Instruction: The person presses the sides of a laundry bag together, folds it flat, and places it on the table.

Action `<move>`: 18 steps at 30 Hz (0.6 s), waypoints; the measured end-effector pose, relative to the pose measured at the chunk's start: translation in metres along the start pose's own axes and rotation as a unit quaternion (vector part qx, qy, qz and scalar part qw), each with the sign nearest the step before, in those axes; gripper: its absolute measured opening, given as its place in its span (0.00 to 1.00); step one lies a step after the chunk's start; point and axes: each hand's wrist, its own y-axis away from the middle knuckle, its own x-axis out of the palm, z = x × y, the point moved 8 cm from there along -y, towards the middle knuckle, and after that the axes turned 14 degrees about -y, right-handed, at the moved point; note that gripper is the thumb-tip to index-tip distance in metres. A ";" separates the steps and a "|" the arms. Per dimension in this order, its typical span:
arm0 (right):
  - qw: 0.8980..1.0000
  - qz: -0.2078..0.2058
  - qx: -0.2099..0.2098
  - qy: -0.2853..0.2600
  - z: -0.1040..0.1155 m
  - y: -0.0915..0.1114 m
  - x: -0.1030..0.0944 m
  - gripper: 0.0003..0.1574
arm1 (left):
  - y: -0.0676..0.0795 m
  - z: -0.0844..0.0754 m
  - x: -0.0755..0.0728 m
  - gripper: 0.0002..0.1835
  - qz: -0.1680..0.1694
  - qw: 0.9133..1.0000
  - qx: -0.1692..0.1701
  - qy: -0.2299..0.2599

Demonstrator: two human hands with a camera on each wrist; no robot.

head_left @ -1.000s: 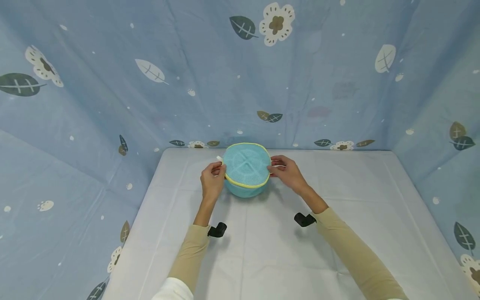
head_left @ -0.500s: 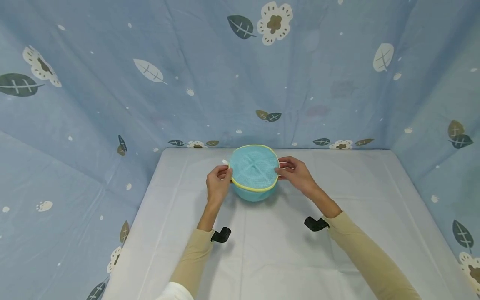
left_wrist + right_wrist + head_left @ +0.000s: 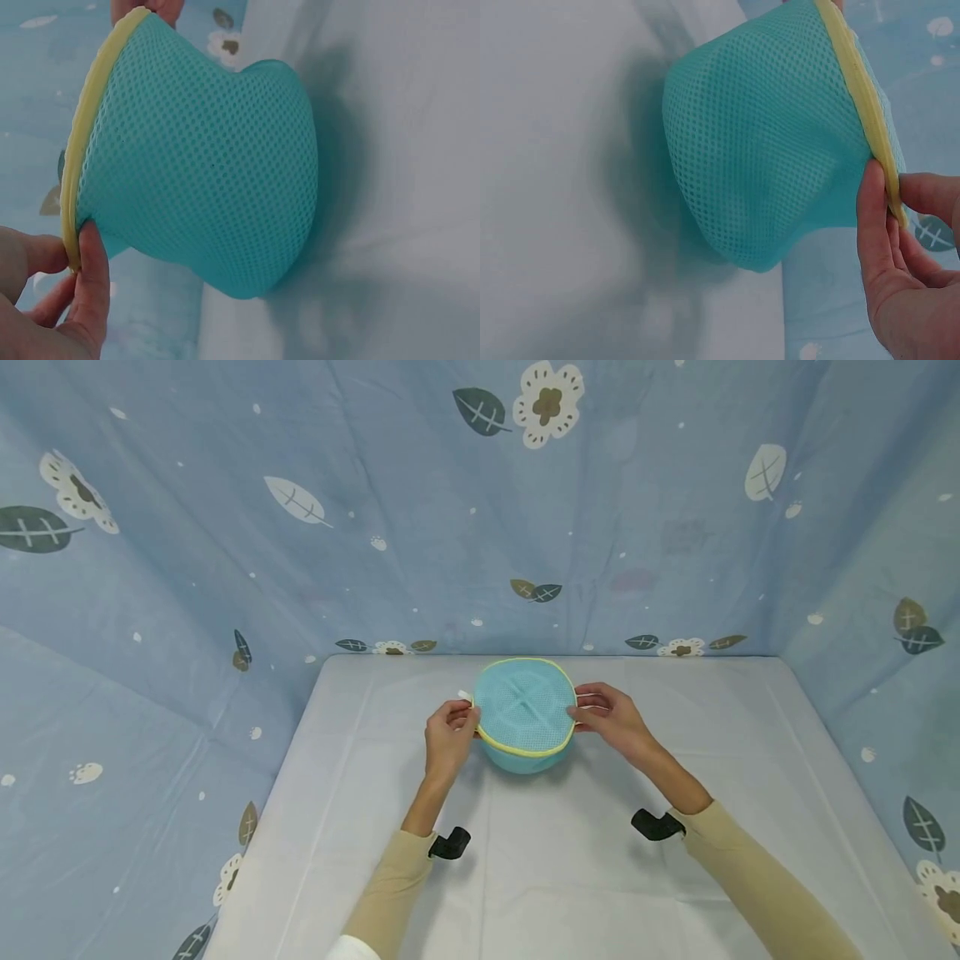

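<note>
A teal mesh laundry bag (image 3: 525,703) with yellow edging stands over the far middle of the table, its round top facing up and marked with a faint cross. My left hand (image 3: 447,742) pinches the yellow edge on the left, beside a small white tab (image 3: 465,696). On the opposite side, my right hand (image 3: 617,727) pinches that edge between thumb and fingers. In the left wrist view, the bag's soft side (image 3: 210,157) sags inward. The right wrist view shows its yellow edging (image 3: 862,97) between the thumb and fingers; the bag's inside is hidden.
The table (image 3: 555,893) wears a pale cloth with fold lines. A blue curtain (image 3: 420,527) printed with flowers and leaves rises behind and along both sides. Black wrist cameras (image 3: 450,843) stick out from the beige sleeves (image 3: 757,877).
Both hands have shifted right and slightly toward me, carrying the mesh laundry bag along. Their pinch on its yellow edge stays the same.
</note>
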 end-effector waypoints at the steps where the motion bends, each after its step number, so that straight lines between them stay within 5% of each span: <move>1: 1.000 0.002 -0.001 -0.001 -0.001 0.002 -0.001 0.31 | 0.002 0.000 0.001 0.11 0.001 1.000 0.001 0.002; 12: 1.000 -0.013 0.012 0.000 -0.005 0.027 -0.017 0.32 | 0.020 -0.003 0.018 0.13 0.022 1.000 -0.005 0.016; 18: 1.000 -0.017 0.019 -0.002 -0.004 0.043 -0.023 0.32 | 0.038 -0.026 0.020 0.14 0.046 0.998 0.001 0.034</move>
